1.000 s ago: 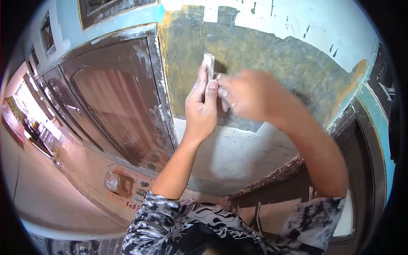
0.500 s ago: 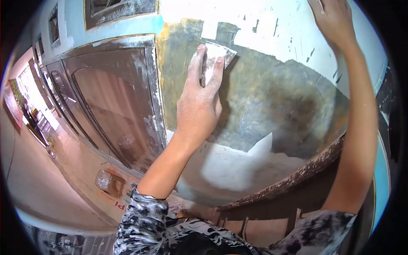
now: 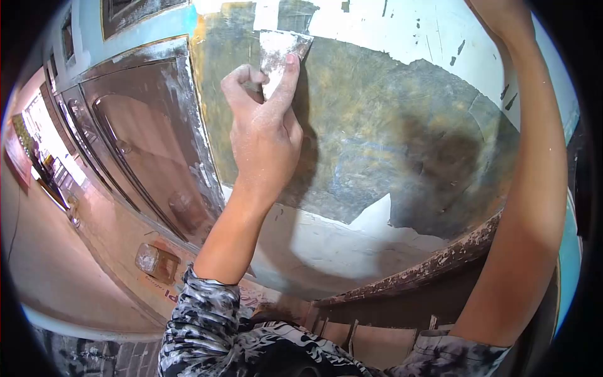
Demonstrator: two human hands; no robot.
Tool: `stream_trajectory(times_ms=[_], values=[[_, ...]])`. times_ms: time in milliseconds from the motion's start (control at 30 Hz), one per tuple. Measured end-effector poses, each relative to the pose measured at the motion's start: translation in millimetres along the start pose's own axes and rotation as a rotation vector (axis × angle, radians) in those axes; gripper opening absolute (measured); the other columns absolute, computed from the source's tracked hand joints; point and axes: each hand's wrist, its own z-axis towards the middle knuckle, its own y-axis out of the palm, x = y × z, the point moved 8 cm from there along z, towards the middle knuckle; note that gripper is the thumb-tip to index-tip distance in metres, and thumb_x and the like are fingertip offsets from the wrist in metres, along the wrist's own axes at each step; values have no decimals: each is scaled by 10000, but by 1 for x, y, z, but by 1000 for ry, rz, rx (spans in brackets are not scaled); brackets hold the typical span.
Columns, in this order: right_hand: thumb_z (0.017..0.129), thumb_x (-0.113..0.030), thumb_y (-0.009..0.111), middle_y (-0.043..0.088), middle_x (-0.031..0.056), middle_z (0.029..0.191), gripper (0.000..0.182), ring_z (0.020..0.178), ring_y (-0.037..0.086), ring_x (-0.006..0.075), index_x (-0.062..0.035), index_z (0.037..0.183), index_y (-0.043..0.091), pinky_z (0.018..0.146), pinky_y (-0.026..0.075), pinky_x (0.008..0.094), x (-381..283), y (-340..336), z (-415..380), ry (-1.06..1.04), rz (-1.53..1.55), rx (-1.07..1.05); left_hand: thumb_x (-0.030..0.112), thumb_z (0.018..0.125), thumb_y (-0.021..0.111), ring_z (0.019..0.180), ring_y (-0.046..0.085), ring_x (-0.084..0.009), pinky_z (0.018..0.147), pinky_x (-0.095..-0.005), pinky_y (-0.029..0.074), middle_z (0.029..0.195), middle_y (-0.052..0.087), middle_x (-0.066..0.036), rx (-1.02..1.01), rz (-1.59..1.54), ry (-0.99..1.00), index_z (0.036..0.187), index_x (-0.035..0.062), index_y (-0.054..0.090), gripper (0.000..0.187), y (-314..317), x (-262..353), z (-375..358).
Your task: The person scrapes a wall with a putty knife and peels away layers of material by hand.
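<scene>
White-smeared scraper point(image 3: 274, 49) in left hand point(image 3: 264, 132), upper left of grey-green wall patch point(image 3: 370, 107).
Left fingers point(image 3: 289, 70) closed round the scraper; wide edge just below white strip point(image 3: 266, 14), wall contact unclear. Right hand point(image 3: 504, 20) raised by white paint point(image 3: 433, 22), fingers out of frame, can't tell how open or if holding anything.

Left hand point(image 3: 267, 135) raised, fingers point(image 3: 287, 81) in a grip; right hand point(image 3: 505, 17) higher, partly out of view
</scene>
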Motion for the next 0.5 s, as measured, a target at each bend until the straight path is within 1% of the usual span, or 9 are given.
stream_trajectory(times_ms=[33,67,167,233,333,433,500], values=[[998,-352,610,508,113,1565,478,1479,405,339,-167,1439,602,1229,277,475,1,0,1,-5,-17,18,-106,815,628,891,602,-313,738,-381,555,1199,431,-155,42,26,34,1415,262,662,705,-2,2,0],[998,-352,609,523,120,1551,473,1466,424,342,-155,1427,611,1225,290,466,2,0,1,-16,17,32,-97,834,622,895,582,-321,726,-370,546,1124,398,-161,20,67,31,1418,267,658,689,-2,2,1],[994,-346,616,529,123,1546,461,1460,433,343,-142,1408,626,1223,299,457,-1,-3,0,-3,24,46,-89,841,621,910,570,-328,715,-375,545,1126,403,-170,-22,97,-2,1407,268,668,670,-2,3,3],[988,-342,626,534,127,1541,460,1455,441,342,-130,1397,632,1221,310,454,3,-4,2,-3,56,49,-83,846,623,917,563,-337,710,-377,542,1112,400,-177,-14,103,8,1390,263,682,647,-1,6,4],[979,-340,636,548,135,1525,466,1443,457,338,-121,1390,635,1219,320,457,2,-2,0,-6,14,70,-78,849,627,911,563,-340,706,-378,542,1101,402,-183,-8,102,-16,1368,250,698,619,-5,7,3],[975,-347,639,556,142,1516,468,1435,468,334,-115,1381,639,1217,324,457,5,-3,0,44,-18,39,-73,851,632,909,559,-337,706,-377,542,1094,405,-183,-16,132,-19,1358,229,706,594,-4,8,5],[970,-356,647,554,140,1517,468,1435,467,329,-112,1370,646,1215,323,452,2,-7,0,21,158,51,-76,847,633,909,554,-335,707,-377,542,1083,407,-183,1,168,7,1347,216,713,584,-5,10,9]])
